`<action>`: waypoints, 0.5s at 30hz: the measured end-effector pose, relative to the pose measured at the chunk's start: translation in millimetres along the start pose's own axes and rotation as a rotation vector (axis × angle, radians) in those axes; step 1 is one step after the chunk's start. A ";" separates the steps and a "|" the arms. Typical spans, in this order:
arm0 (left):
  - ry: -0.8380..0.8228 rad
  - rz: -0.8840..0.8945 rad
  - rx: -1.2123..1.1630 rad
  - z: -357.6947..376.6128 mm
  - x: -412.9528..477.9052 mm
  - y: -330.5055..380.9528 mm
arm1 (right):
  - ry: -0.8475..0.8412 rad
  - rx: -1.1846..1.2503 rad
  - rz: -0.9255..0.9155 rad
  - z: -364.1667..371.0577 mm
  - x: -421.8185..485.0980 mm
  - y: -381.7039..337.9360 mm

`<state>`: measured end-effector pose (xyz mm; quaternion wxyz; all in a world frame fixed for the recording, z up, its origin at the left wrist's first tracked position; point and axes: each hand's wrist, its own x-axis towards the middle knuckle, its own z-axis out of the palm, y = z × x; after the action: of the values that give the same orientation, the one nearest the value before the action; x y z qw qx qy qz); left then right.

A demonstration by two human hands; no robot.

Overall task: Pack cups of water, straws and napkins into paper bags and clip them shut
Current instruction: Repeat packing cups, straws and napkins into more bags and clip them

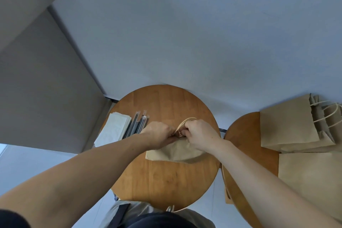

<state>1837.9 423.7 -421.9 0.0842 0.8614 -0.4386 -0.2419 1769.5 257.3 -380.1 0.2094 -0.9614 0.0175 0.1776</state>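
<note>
This is looking like a small café or takeaway packing corner: two round orange-brown wooden counters [162,181] are standing against a plain pale grey-blue wall [185,42], carrying a stack of flat brown paper carrier bags [288,126], folded white paper napkins [114,127] and plastic-wrapped dark straws [137,126].

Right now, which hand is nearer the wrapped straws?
Left. The left hand grips the top of the paper bag just beside the straws; the right hand grips it on the far side.

Round wooden table [157,181], another table [248,135]
</note>
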 end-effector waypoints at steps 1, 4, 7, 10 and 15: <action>-0.003 -0.008 -0.014 -0.3 -0.4 0.5 | -0.019 -0.004 0.002 0.0 0.1 -0.2; 0.003 -0.026 -0.037 0.2 -2.5 2.5 | -0.095 -0.034 0.001 -3.1 0.6 -1.6; 0.023 -0.036 -0.050 1.6 -2.6 4.1 | -0.140 -0.081 -0.002 -6.5 1.5 -4.6; 0.049 -0.034 -0.075 1.2 -3.8 5.2 | -0.164 -0.163 -0.011 -8.2 3.0 -8.4; 0.067 -0.052 -0.087 1.6 -5.7 7.9 | -0.154 -0.301 -0.024 -7.9 6.4 -11.1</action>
<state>1828.6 423.6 -418.5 0.1300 0.8756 -0.4022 -0.2336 1779.3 264.4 -371.3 0.0660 -0.9656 -0.0368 0.2488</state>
